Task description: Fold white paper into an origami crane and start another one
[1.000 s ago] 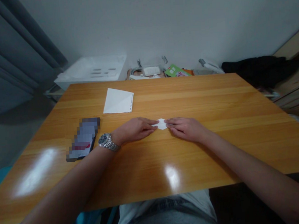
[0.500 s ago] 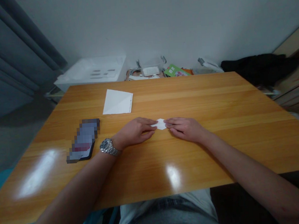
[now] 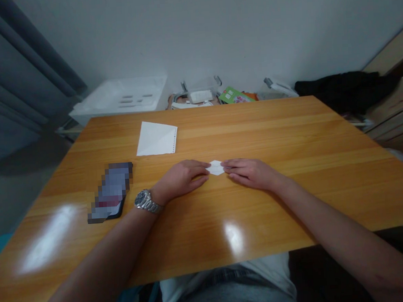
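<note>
A small piece of folded white paper lies on the wooden table in front of me, its middle showing between my hands. My left hand, with a metal watch at the wrist, holds the paper's left end under its fingertips. On the other end, the fingertips of my right hand hold the paper against the tabletop. Both thumbs sit nearer to me than the other fingers. The paper's two ends are partly hidden by my fingers.
A white sheet with a perforated edge lies beyond my left hand. A phone with a blurred-out screen is at the left of the table. Behind the table stand a white plastic tub, a green booklet and dark cloth.
My left fingertips have shifted slightly left along the folded paper. My right hand stays almost where it was. The whole view has moved a little.
</note>
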Motion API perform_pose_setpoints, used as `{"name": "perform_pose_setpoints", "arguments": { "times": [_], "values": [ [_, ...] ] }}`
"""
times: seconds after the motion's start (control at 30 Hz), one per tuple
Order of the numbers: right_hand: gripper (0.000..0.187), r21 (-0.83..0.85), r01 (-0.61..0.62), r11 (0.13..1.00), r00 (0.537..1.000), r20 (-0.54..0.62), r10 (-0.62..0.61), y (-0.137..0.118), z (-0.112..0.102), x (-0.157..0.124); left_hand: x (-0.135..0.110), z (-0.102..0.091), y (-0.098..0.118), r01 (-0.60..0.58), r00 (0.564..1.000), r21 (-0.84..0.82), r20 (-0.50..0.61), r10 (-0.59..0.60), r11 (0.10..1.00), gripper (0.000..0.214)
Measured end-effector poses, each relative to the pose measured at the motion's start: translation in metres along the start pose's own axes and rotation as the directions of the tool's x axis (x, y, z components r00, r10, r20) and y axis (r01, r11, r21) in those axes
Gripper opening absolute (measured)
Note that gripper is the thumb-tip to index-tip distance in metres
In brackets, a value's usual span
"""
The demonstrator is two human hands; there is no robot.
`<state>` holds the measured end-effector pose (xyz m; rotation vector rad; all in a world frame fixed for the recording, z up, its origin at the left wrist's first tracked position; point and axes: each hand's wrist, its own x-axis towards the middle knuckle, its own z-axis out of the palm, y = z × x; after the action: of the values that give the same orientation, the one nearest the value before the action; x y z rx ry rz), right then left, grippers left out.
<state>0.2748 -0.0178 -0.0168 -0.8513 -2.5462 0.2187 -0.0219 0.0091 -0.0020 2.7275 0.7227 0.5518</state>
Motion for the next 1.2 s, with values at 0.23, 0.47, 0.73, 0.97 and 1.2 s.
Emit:
{"name": "perform_pose_setpoints", "arguments": {
  "times": [0.23, 0.47, 0.73, 0.97, 1.2],
  "values": [
    [0.026, 0.010, -0.027, 1.000, 0.999, -0.032, 0.027, 0.0003, 0.0032, 0.0011, 0.0069, 0.0039, 0.0028, -0.020, 1.000, 0.098, 0.005, 0.020, 0.995, 0.028],
    [0.023, 0.024, -0.055, 0.998, 0.998, -0.042, 0.056, 0.0001, 0.0064, 0.0019, 0.0095, 0.0050, 0.0027, -0.032, 0.999, 0.151, 0.010, 0.031, 0.988, 0.028],
    [0.021, 0.046, -0.058, 0.997, 0.995, -0.078, 0.062, -0.0020, 0.0054, 0.0049, 0.0069, 0.0054, 0.0028, -0.031, 1.000, 0.174, 0.001, 0.032, 0.984, 0.029],
    [0.020, 0.048, -0.077, 0.996, 0.992, -0.099, 0.082, -0.0026, 0.0075, 0.0062, 0.0062, 0.0067, 0.0006, -0.042, 0.999, 0.142, -0.012, 0.044, 0.989, 0.029],
    [0.017, 0.142, -0.126, 0.982, 0.973, -0.173, 0.150, -0.0081, 0.0071, 0.0089, 0.0074, 0.0055, 0.0049, -0.008, 0.999, 0.137, -0.049, 0.014, 0.991, 0.028]
  ]
}}
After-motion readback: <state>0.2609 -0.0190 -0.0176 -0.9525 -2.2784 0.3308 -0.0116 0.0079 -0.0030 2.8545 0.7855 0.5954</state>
